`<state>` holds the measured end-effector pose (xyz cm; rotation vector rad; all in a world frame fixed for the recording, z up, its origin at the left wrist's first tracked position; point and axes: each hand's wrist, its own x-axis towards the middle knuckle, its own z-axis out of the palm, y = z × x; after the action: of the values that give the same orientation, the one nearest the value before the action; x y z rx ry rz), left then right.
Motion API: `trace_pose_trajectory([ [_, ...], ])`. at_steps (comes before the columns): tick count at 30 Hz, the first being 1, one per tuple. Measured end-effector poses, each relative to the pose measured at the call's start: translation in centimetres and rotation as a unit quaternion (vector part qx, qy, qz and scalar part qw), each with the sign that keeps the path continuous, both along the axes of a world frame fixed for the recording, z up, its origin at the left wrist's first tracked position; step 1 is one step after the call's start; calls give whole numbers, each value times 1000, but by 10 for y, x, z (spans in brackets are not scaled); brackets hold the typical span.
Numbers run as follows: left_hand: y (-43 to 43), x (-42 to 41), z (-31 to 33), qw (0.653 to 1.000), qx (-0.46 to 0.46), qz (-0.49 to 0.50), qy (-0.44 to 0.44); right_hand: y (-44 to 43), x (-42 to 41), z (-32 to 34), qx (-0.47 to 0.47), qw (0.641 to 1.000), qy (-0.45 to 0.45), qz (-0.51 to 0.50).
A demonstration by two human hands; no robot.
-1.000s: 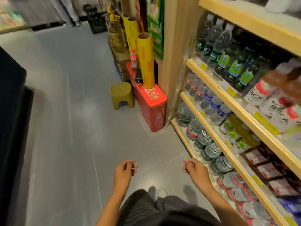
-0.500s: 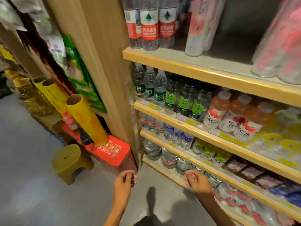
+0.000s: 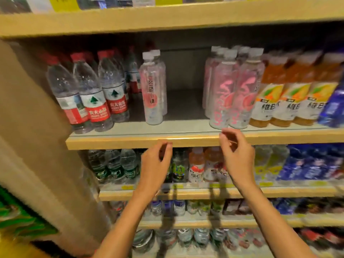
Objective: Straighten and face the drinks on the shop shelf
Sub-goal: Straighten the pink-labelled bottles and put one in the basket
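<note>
A wooden shelf (image 3: 119, 142) at chest height carries red-labelled water bottles (image 3: 96, 101) on the left. A lone pink-label clear bottle (image 3: 151, 90) stands beside a gap. Right of the gap are two rows of pink-print bottles (image 3: 230, 94), then orange juice bottles (image 3: 279, 97). My left hand (image 3: 155, 166) and my right hand (image 3: 237, 151) are raised just below the shelf's front edge. Their fingers are loosely curled and hold nothing. Neither hand touches a bottle.
The shelf below holds green-label water bottles (image 3: 113, 166), peach drinks (image 3: 197, 166), yellow bottles and blue bottles (image 3: 312, 162). Lower shelves carry more bottles. A wooden side panel (image 3: 33, 146) bounds the unit on the left. Another shelf (image 3: 167, 17) sits overhead.
My view swung up from the floor and lower shelves to the upper shelf. Both hands rose from near my knees to the shelf's front edge.
</note>
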<state>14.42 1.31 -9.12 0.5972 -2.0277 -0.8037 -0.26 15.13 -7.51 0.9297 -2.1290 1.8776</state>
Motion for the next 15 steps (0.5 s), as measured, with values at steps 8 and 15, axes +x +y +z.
trace_pose_trajectory([
  [8,-67,-68,20,884,-426,-65,-183,-55,-47,22,66,985,61,-149],
  [15,-85,-75,6,833,-510,-57,-207,-87,-50,21,104,956,72,-264],
])
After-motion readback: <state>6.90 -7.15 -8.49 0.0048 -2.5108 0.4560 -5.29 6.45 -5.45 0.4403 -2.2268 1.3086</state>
